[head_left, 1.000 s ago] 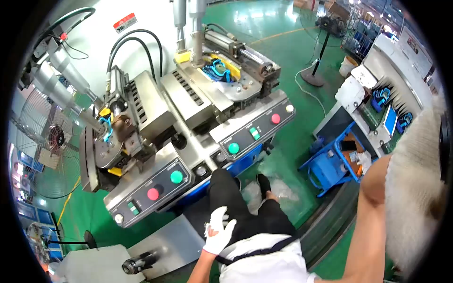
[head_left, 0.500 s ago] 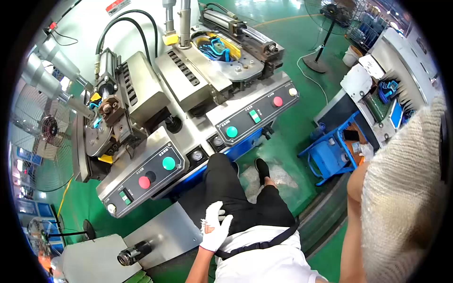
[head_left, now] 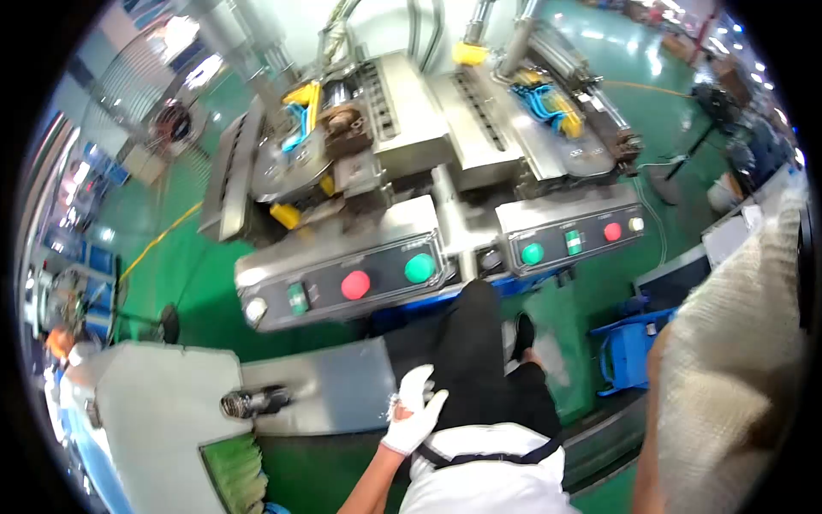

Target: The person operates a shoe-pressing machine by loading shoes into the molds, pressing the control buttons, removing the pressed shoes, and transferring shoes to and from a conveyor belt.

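Observation:
My left hand (head_left: 415, 414), in a white knit glove with bare skin showing at the fingers, hovers over or rests by my dark-trousered thigh (head_left: 454, 343); I cannot tell if it touches. Its thumb and fingers are apart, and nothing is in it. My right hand (head_left: 736, 360), also in a knit glove, is raised very close to the camera on the right. Its fingers are hidden, so what it may hold does not show. Ahead stands a two-station machine, with blue strap-like pieces at the left station (head_left: 297, 128) and the right station (head_left: 539, 104).
Two control panels with green and red buttons face me, the left panel (head_left: 342, 278) nearer than the right panel (head_left: 569, 238). A grey table (head_left: 163, 411) with a black cylindrical object (head_left: 254, 401) lies to the left. At right stands a blue stool (head_left: 629, 351). Fans stand behind.
The view has swung left, so the machine appears farther right and more of the grey table shows. My left hand keeps its pose near my thigh; my right stays raised.

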A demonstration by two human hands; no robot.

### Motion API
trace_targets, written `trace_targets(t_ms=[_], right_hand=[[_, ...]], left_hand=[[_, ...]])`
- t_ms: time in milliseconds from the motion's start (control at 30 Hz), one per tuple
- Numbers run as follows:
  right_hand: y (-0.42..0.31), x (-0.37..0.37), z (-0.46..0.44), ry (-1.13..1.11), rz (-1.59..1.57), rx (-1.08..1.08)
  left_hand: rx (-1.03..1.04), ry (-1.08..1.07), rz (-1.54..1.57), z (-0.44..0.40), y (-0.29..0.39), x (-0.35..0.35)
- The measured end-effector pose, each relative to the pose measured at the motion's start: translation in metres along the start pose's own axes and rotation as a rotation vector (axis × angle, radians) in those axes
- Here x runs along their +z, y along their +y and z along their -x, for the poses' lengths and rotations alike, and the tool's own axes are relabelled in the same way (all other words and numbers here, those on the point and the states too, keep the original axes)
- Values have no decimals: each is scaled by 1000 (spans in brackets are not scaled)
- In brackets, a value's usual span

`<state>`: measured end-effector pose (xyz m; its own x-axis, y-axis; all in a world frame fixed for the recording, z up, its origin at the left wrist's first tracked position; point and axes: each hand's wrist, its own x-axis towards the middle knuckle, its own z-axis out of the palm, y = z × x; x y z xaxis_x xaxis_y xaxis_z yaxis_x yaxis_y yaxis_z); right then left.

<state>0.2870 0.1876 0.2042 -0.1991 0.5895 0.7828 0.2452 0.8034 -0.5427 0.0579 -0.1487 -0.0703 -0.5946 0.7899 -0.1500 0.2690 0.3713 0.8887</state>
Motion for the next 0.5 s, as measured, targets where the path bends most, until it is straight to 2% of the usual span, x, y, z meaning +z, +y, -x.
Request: trace_targets(t_ms=[67,100,133,233,267,333,400,433,467,500], right_hand=[[-5,17,-10,-38,-42,0],[-7,29,-14,-62,-64,-26],[-10,44,-19,-80,-93,-71],[-14,98,-27,-176,-256,-218],[-17,127,-29,-231,-351,-264],[-36,175,-18,-340,-548,-359],[-77,207,30,-517,-716,-415],[-84,218,58,-637,-753,-397],[-86,224,82,-769,-751,-341],[-80,218,105,-994,-577,-250]], left_hand=[[13,53,-103,11,3,-9],[-188,27,-92,-3,4,-11],[-125,148,63,-10,6,-13],[-57,321,-123,14,-36,-23],[-180,360,-133,22,-40,-30],[-258,506,-187,53,-74,-32],[-378,664,-222,106,-121,-55],[-505,726,-205,131,-143,-60],[-630,780,-193,166,-154,-69],[-742,850,-333,205,-158,-78]])
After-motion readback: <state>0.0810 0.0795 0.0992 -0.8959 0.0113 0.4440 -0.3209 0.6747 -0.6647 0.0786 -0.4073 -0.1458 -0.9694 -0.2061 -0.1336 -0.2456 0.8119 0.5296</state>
